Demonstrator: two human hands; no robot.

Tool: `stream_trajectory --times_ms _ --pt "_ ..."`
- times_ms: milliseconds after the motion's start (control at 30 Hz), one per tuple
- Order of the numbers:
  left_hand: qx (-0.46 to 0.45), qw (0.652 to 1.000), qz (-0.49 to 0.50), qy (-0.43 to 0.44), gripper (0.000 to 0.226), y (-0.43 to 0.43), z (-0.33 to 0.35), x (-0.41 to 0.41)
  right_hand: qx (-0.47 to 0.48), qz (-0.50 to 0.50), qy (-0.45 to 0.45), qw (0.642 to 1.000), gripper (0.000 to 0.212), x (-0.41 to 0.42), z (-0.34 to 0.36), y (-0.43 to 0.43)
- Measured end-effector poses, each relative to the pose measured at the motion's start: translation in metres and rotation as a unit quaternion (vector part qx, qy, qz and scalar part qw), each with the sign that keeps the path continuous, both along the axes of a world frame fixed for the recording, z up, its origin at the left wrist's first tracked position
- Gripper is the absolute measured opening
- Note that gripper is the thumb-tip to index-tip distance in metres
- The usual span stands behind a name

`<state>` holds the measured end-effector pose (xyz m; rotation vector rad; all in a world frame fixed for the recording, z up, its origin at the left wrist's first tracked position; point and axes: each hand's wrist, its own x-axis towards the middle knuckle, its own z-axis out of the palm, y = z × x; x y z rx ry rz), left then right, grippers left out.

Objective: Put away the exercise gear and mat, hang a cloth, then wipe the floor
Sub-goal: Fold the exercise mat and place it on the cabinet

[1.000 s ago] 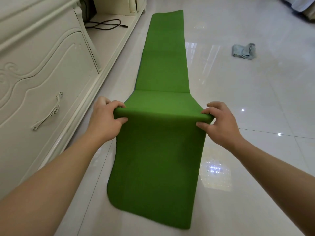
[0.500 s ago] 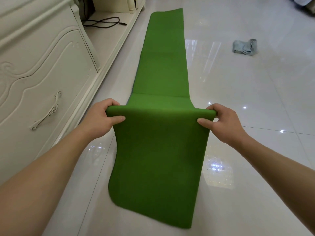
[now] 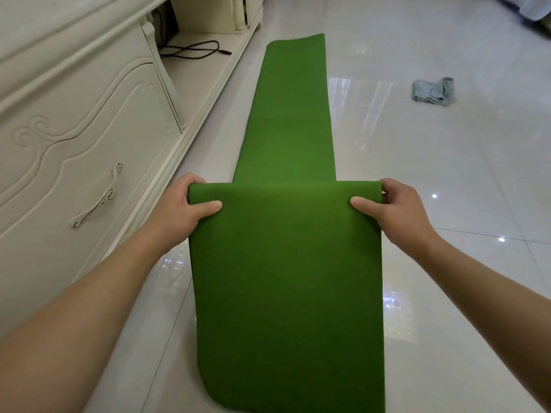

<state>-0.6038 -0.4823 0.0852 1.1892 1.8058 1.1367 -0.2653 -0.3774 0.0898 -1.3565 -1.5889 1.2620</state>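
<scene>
Head view shows your left hand [image 3: 182, 208] and right hand [image 3: 390, 208] each pinching a side edge of the green exercise mat [image 3: 287, 263], thumbs pressed on top and fingers curled behind the raised fold. Its far length lies flat on the glossy tiled floor [image 3: 447, 174] beside the cream cabinet [image 3: 74, 129]; a grey-blue cloth [image 3: 433, 91] lies well apart on your right

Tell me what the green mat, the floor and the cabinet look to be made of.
Green mat: likely foam or rubber, matte; it bends in a soft curve between the left hand and right hand.
Floor: glossy white tile, with sharp light reflections and grout lines.
Cabinet: probably painted wood, cream, with carved scrolls.
</scene>
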Motion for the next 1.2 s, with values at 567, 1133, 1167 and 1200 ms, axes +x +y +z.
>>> stream_trajectory --times_ms 567,1133,1167,1200 --pt "0.046 0.995 0.079 0.03 0.037 0.008 -0.016 0.006 -0.019 0.069 -0.066 0.995 0.062 0.005 -0.044 -0.019" --pt "-0.051 0.997 0.036 0.047 0.092 0.01 -0.051 0.009 0.027 0.013 -0.055 0.998 0.069 -0.017 -0.044 0.01" --pt "-0.048 0.997 0.035 0.046 0.091 0.011 -0.052 0.01 0.012 0.028 -0.051 0.998 0.076 -0.014 -0.048 0.006" --pt "-0.047 0.997 0.034 0.048 0.091 0.011 -0.052 0.01 -0.002 0.045 -0.049 0.998 0.083 -0.01 -0.053 0.003"
